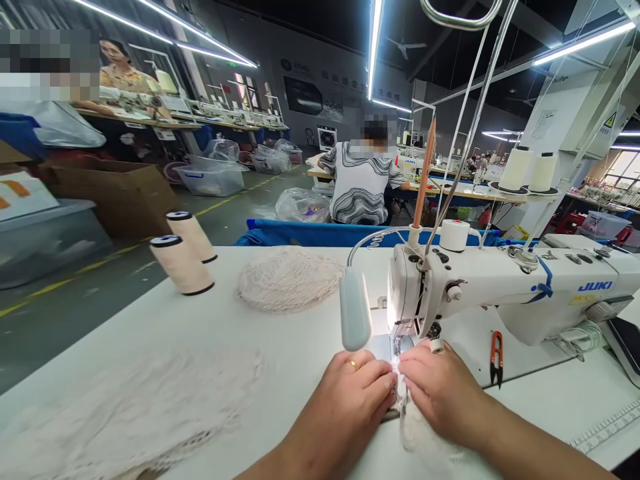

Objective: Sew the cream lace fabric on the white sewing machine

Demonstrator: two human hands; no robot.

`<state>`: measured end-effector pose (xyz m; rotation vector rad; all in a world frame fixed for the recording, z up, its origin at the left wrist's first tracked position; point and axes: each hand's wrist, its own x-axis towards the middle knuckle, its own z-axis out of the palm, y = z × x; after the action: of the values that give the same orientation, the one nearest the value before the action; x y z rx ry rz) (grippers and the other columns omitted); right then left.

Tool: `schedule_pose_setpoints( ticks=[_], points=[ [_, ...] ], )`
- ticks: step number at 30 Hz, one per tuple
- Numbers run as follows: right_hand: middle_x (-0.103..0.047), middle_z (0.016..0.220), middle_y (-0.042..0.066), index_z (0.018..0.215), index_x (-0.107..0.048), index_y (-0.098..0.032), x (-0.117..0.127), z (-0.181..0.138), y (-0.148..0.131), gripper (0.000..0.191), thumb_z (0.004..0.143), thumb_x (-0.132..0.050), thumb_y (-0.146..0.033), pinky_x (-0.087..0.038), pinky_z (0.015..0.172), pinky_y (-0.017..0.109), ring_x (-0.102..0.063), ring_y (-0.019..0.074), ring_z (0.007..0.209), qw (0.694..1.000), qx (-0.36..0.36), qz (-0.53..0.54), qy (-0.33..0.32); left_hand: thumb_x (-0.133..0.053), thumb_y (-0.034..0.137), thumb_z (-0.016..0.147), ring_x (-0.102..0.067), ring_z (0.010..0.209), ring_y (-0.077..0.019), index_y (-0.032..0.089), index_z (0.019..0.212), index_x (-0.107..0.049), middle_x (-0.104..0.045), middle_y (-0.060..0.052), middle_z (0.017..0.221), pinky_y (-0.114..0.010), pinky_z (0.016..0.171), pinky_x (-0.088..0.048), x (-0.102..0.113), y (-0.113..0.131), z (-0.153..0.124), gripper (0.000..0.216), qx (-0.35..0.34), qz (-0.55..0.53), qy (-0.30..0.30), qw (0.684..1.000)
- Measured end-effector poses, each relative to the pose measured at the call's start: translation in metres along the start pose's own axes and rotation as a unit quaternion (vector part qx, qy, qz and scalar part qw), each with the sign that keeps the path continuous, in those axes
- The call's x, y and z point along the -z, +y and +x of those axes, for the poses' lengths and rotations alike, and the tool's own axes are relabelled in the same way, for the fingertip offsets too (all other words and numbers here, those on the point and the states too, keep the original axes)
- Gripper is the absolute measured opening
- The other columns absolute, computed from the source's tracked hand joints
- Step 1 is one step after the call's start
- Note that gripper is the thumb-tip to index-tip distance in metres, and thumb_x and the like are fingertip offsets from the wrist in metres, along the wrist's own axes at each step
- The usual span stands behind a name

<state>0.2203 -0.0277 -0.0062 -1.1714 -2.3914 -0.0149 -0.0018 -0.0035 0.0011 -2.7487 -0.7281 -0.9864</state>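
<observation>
Both hands are at the needle of a white sewing machine [415, 287], close in front of the presser foot. My left hand [350, 393], with a ring on one finger, has its fingers curled and closed on the edge of a white lace piece [414, 427]. From the other side my right hand [440, 387] pinches the same lace, which hangs down below it toward the table's front. The fingertips nearly meet under the bright machine light, and glare hides the exact stitch point. A small lamp [355, 310] on a bent neck hangs just above my left hand.
Left on the white table lie a spread lace piece [150, 407], a round lace bundle [290, 279] and two thread cones [183, 265]. Red thread snips [496, 358] and a ruler [607, 427] are at the right. A co-worker [364, 180] sits ahead, beyond a blue cloth [300, 233].
</observation>
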Motion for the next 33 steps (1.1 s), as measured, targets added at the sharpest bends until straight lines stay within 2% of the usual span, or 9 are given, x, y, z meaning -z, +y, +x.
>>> schedule_pose_setpoints(
  ticks=[4, 6, 12, 21, 25, 30, 33],
  points=[
    [-0.075, 0.111, 0.005, 0.098, -0.063, -0.021, 0.003, 0.002, 0.002, 0.013, 0.101, -0.057, -0.010, -0.040, 0.080, 0.039, -0.060, 0.0258, 0.092, 1.000, -0.012, -0.010, 0.007, -0.045, 0.011, 0.106, -0.067, 0.084, -0.0252, 0.021, 0.098, -0.069, -0.078, -0.004, 0.097, -0.042, 0.077, -0.041, -0.016, -0.003, -0.005, 0.027, 0.008, 0.006, 0.059, 0.998],
    [-0.076, 0.113, 0.004, 0.096, -0.063, -0.021, 0.003, 0.003, 0.003, 0.013, 0.100, -0.057, -0.010, -0.040, 0.080, 0.038, -0.059, 0.0252, 0.090, 1.000, -0.013, -0.015, 0.018, -0.044, 0.011, 0.106, -0.066, 0.086, -0.0261, 0.022, 0.099, -0.068, -0.078, -0.004, 0.100, -0.043, 0.078, -0.039, -0.023, -0.005, -0.008, 0.027, 0.013, 0.014, 0.069, 0.997],
    [-0.077, 0.118, 0.005, 0.098, -0.066, -0.022, 0.002, 0.005, 0.005, 0.014, 0.098, -0.058, -0.010, -0.043, 0.079, 0.037, -0.058, 0.0257, 0.090, 0.999, -0.023, -0.027, 0.034, -0.046, 0.012, 0.104, -0.065, 0.088, -0.0266, 0.022, 0.104, -0.071, -0.079, -0.004, 0.101, -0.044, 0.080, -0.037, -0.031, -0.009, -0.010, 0.026, 0.026, 0.018, 0.058, 0.998],
    [-0.077, 0.120, 0.004, 0.104, -0.071, -0.021, 0.003, 0.005, 0.005, 0.022, 0.099, -0.054, -0.008, -0.047, 0.081, 0.037, -0.059, 0.0252, 0.091, 0.999, -0.038, -0.025, 0.022, -0.047, 0.010, 0.103, -0.063, 0.084, -0.0257, 0.022, 0.101, -0.071, -0.079, -0.001, 0.099, -0.041, 0.075, -0.032, -0.024, -0.005, -0.004, 0.028, 0.036, 0.010, 0.049, 0.998],
    [-0.077, 0.123, 0.005, 0.110, -0.072, -0.021, 0.002, 0.006, 0.006, 0.025, 0.101, -0.052, -0.010, -0.048, 0.082, 0.038, -0.061, 0.0262, 0.094, 0.999, -0.043, -0.024, 0.016, -0.049, 0.010, 0.101, -0.064, 0.086, -0.0255, 0.023, 0.103, -0.072, -0.079, 0.001, 0.100, -0.041, 0.078, -0.034, -0.018, -0.005, -0.002, 0.026, 0.049, -0.017, 0.009, 0.999],
    [-0.075, 0.127, 0.007, 0.115, -0.071, -0.022, 0.002, 0.005, 0.008, 0.026, 0.102, -0.052, -0.010, -0.049, 0.087, 0.038, -0.064, 0.0276, 0.103, 0.999, -0.050, -0.008, 0.007, -0.047, 0.013, 0.102, -0.063, 0.086, -0.0263, 0.023, 0.098, -0.071, -0.078, -0.001, 0.100, -0.044, 0.082, -0.035, -0.022, -0.009, -0.005, 0.026, 0.062, -0.036, 0.024, 0.997],
    [-0.075, 0.126, 0.007, 0.117, -0.069, -0.022, 0.005, 0.001, 0.005, 0.019, 0.106, -0.054, -0.019, -0.049, 0.090, 0.040, -0.064, 0.0284, 0.106, 0.999, -0.040, 0.008, 0.004, -0.047, 0.015, 0.102, -0.064, 0.091, -0.0271, 0.025, 0.105, -0.071, -0.077, -0.003, 0.107, -0.044, 0.082, -0.036, -0.023, -0.012, -0.007, 0.026, 0.063, -0.057, 0.012, 0.996]
  ],
)
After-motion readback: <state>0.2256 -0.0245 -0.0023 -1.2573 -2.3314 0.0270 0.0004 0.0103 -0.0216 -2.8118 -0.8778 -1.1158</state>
